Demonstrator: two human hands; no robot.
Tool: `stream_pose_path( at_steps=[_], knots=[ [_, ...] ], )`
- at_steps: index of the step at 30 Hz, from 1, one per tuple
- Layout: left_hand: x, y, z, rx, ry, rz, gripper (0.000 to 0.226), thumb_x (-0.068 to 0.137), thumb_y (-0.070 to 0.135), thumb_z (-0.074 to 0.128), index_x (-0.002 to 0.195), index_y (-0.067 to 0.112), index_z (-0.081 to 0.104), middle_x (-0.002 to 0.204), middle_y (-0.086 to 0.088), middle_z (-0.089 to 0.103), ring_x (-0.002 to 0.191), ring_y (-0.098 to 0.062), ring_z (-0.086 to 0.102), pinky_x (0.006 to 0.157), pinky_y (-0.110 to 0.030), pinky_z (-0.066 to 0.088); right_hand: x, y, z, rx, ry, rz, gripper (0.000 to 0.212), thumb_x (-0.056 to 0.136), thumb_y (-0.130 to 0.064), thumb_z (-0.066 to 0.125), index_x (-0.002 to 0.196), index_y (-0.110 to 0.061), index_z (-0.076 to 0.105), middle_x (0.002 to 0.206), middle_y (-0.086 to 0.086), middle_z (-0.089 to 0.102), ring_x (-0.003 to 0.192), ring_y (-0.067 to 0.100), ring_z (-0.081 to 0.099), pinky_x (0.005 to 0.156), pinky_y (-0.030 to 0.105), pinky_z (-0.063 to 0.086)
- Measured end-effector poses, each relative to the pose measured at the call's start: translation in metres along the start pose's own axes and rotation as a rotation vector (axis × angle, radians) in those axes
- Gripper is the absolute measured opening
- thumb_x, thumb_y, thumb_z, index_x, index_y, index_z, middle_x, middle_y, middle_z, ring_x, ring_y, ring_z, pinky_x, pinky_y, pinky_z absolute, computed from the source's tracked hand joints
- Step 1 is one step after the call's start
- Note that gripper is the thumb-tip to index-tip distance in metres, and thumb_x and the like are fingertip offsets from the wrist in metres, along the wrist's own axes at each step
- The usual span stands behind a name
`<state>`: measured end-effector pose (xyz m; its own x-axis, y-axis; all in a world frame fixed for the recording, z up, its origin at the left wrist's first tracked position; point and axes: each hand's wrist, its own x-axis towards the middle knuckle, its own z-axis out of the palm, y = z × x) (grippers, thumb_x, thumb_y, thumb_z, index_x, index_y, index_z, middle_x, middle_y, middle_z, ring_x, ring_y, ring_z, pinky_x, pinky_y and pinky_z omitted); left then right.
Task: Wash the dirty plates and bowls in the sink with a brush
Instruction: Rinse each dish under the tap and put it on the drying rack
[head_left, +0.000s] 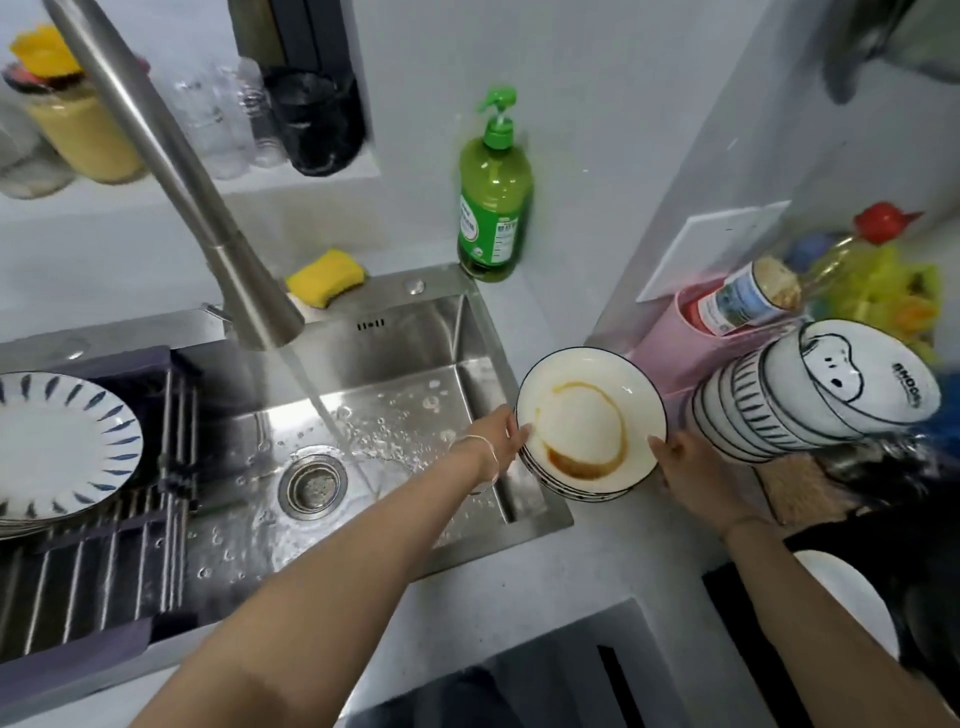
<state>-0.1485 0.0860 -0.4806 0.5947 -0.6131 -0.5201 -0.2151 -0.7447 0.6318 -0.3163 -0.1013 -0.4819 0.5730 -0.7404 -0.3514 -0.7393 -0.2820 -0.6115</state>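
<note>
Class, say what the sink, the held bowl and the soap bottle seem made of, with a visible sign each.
Sink: likely stainless steel, brushed; grey streaky reflections.
Bowl: probably glazed ceramic; glossy white, dark rim line.
Soap bottle: seemingly plastic, translucent green; light shows through.

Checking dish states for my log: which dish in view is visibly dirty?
The black-rimmed dish between the left hand and right hand, beside the sink: it carries a brown sauce ring. The blue-dashed plate on the rack shows none.
</note>
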Motion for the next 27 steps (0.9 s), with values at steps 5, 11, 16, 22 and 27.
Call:
stream_pose_path(
  at_steps=[5,11,16,22,27],
  knots=[
    [0.003,0.009,0.001,0.157,0.020,0.013,0.035,0.103,0.028,0.037,0.127,0.006,0.047,0.121,-0.017,0.061,0.112,-0.035,0.056,0.091,-0.035,0.043,0.005,-0.004,0.000,-0.041,-0.044,0.032,0.027,0.097,-0.023,0.050,0.087,0.002,0.054,0.074,0.014,0.052,0.068,0.027,0.050,0.057,0.031,0.034],
    [-0.006,0.004,0.004,-0.195,0.124,0.047,0.024,0.099,0.024,0.044,0.077,0.014,0.039,0.073,-0.011,0.054,0.073,-0.030,0.053,0.063,-0.031,0.041,-0.004,-0.024,-0.019,0.249,0.006,-0.011,0.014,0.097,-0.014,0.046,0.099,-0.004,0.056,0.090,0.016,0.059,0.078,0.025,0.057,0.063,0.036,0.052],
    [-0.034,-0.015,-0.008,-0.858,0.184,-0.017,0.015,0.103,0.018,0.042,0.091,0.009,0.044,0.083,-0.011,0.058,0.061,-0.015,0.064,0.051,-0.021,0.054,-0.012,-0.060,-0.001,0.546,-0.039,0.005,0.016,0.096,-0.011,0.049,0.112,-0.013,0.044,0.113,0.011,0.052,0.100,0.026,0.055,0.067,0.031,0.050],
    [-0.064,-0.086,-0.045,-1.102,0.292,-0.152,0.020,0.099,0.034,0.046,0.107,0.017,0.052,0.095,-0.008,0.065,0.078,-0.018,0.065,0.065,-0.033,0.060,-0.035,-0.108,0.073,0.741,-0.310,-0.009,0.031,0.099,-0.007,0.041,0.127,-0.016,0.049,0.113,0.011,0.058,0.092,0.023,0.059,0.050,0.023,0.054],
    [-0.091,-0.141,-0.079,-1.140,0.357,-0.213,0.035,0.099,0.046,0.041,0.113,0.023,0.063,0.099,-0.005,0.071,0.077,-0.012,0.067,0.059,-0.029,0.056,-0.053,-0.149,0.140,0.778,-0.490,0.026,0.029,0.100,-0.008,0.040,0.121,-0.024,0.051,0.099,0.000,0.063,0.080,0.016,0.061,0.063,0.035,0.055]
  ],
)
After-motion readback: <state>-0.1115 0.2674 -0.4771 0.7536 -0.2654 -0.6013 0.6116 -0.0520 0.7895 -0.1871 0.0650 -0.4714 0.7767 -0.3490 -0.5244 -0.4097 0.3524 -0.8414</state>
